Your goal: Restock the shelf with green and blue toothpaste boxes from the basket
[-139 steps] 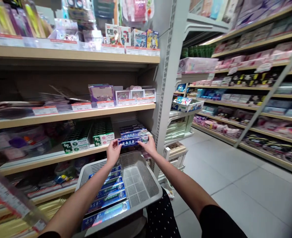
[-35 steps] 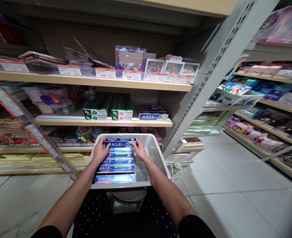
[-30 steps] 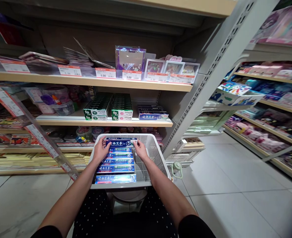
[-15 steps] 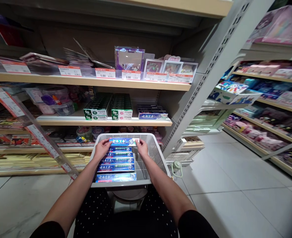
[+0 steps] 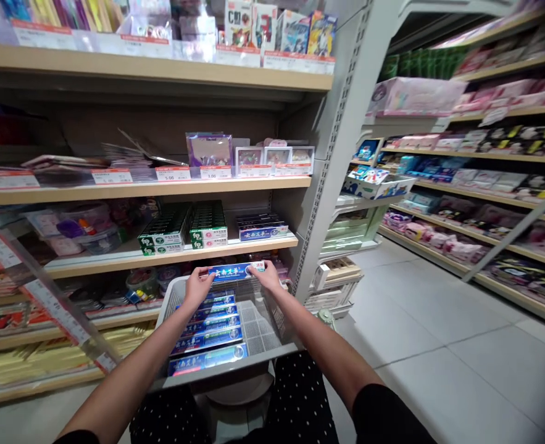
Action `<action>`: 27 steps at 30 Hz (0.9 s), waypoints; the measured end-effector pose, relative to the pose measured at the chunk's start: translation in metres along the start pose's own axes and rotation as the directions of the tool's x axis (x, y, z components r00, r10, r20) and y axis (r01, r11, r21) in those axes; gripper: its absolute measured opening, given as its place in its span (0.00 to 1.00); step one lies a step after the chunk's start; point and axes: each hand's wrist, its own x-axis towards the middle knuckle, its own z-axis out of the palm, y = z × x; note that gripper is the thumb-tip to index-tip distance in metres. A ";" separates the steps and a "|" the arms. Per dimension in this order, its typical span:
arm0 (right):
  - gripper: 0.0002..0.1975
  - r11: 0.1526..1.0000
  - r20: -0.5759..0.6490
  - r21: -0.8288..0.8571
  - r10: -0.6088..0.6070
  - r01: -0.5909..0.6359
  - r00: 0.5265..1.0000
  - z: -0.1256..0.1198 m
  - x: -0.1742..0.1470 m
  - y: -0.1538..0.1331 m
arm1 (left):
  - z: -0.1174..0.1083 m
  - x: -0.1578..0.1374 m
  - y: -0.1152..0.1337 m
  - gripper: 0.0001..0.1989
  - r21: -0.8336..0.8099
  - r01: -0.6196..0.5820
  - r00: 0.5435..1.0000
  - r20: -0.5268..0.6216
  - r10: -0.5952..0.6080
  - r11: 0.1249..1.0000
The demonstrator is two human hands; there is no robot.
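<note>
A blue toothpaste box (image 5: 233, 272) is held level by its two ends, over the far rim of a grey plastic basket (image 5: 259, 328). My left hand (image 5: 199, 285) grips its left end, with fingers behind and thumb in front. On the right end, my right hand (image 5: 267, 275) is closed the same way. Several more blue toothpaste boxes (image 5: 207, 359) lie in a row in the left part of the basket, which rests at my lap. Beyond it, blue boxes of like design (image 5: 263, 232) are stacked on the shelf, beside green-and-white boxes (image 5: 208, 234).
The shelf (image 5: 174, 259) edge is just past the basket. A slanted price-label strip (image 5: 52, 305) stands to the left. A grey upright post (image 5: 330, 160) bounds the shelf on the right, with white wooden crates (image 5: 334, 277) beyond it. Stocked shelves line the far right.
The held toothpaste box has risen and moved forward, away from the row in the basket toward the shelf. The view has tilted up and turned right, bringing an upper shelf into sight.
</note>
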 end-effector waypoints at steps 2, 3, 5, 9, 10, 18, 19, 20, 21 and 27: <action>0.28 0.999 -0.039 -0.019 -0.030 0.030 0.999 -0.026 0.019 -0.009 | 0.021 0.009 0.024 0.15 -0.092 -0.042 0.999 0.001 0.043 0.995; 0.30 0.997 -0.058 -0.033 -0.073 0.071 0.996 -0.039 0.029 -0.013 | 0.032 0.013 0.036 0.15 -0.135 -0.072 0.997 0.000 0.073 0.988; 0.32 0.984 -0.087 -0.069 -0.172 0.166 0.981 -0.062 0.050 -0.022 | 0.053 0.023 0.060 0.15 -0.195 -0.132 0.991 -0.003 0.134 0.972; 0.33 0.942 -0.117 -0.179 -0.306 0.283 0.945 -0.091 0.088 -0.034 | 0.088 0.044 0.091 0.13 -0.143 -0.225 0.974 -0.031 0.223 0.964; 0.32 0.936 -0.121 -0.206 -0.315 0.287 0.941 -0.094 0.094 -0.034 | 0.094 0.048 0.094 0.12 -0.085 -0.244 0.970 -0.042 0.241 0.966; 0.31 0.929 -0.100 -0.274 -0.284 0.248 0.954 -0.088 0.112 -0.025 | 0.127 0.076 0.072 0.11 0.002 -0.258 0.964 -0.074 0.257 0.966; 0.31 0.932 -0.088 -0.269 -0.273 0.241 0.958 -0.088 0.113 -0.025 | 0.129 0.078 0.071 0.11 -0.031 -0.246 0.968 -0.064 0.244 0.969; 0.31 0.935 -0.077 -0.265 -0.263 0.234 0.962 -0.088 0.114 -0.025 | 0.130 0.080 0.070 0.11 -0.060 -0.237 0.971 -0.056 0.233 0.970; 0.31 0.937 -0.070 -0.263 -0.256 0.230 0.964 -0.088 0.116 -0.025 | 0.131 0.082 0.069 0.10 -0.081 -0.230 0.973 -0.050 0.226 0.970; 0.33 0.935 -0.068 -0.287 -0.236 0.207 0.969 -0.084 0.127 -0.021 | 0.136 0.092 0.069 0.11 -0.055 -0.222 0.974 -0.055 0.219 0.973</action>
